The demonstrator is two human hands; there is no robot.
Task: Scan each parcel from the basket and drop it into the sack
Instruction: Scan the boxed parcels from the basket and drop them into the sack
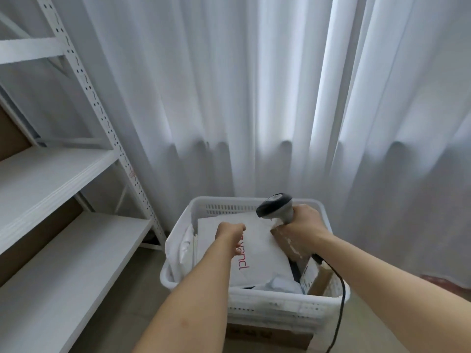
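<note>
Since the white slatted plastic basket (254,305) looks pretty full, most scanning's left; no sack visible. Left hand (229,231), fingers curled, pinches the flat white mailer parcel (262,253); right hand (304,220) grips the grey handheld scanner (276,206).

A small parcel storeroom: white slotted metal shelving (63,179) stands left of the left hand (229,231), and beneath both hands sits a basket (267,301) of mailers.

one basket (254,305), one scanner (276,206), two hands
</note>
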